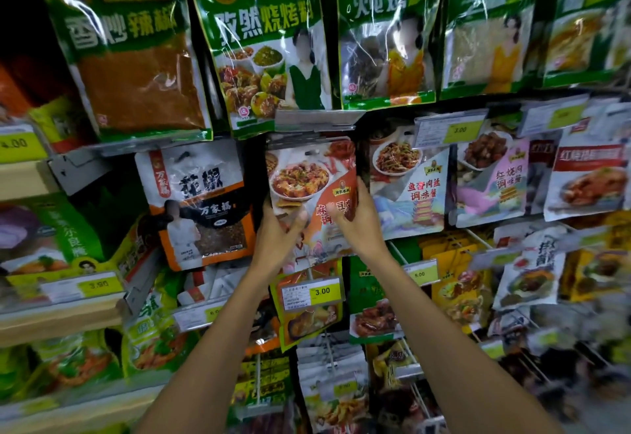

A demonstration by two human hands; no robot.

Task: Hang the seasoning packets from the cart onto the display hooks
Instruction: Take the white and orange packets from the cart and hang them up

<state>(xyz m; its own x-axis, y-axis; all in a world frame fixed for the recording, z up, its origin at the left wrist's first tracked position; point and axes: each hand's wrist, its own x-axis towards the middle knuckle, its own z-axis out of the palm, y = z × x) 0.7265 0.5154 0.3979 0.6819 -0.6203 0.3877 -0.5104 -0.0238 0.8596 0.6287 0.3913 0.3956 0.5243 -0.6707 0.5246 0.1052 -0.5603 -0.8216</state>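
Note:
A seasoning packet (307,177) with a plate of red food printed on it is held up against the display, its top just under a grey price-tag holder (316,119). My left hand (278,232) grips its lower left edge, thumb across the front. My right hand (355,220) grips its right edge, thumb on the front and fingers behind. The hook itself is hidden behind the packet's top.
Hanging packets crowd all sides: a black-and-orange pepper packet (201,205) to the left, a fish-flavour sauce packet (409,181) to the right, big green bags (269,37) above, a yellow 3.00 price tag (312,293) below. Wooden shelves (58,317) stand at left.

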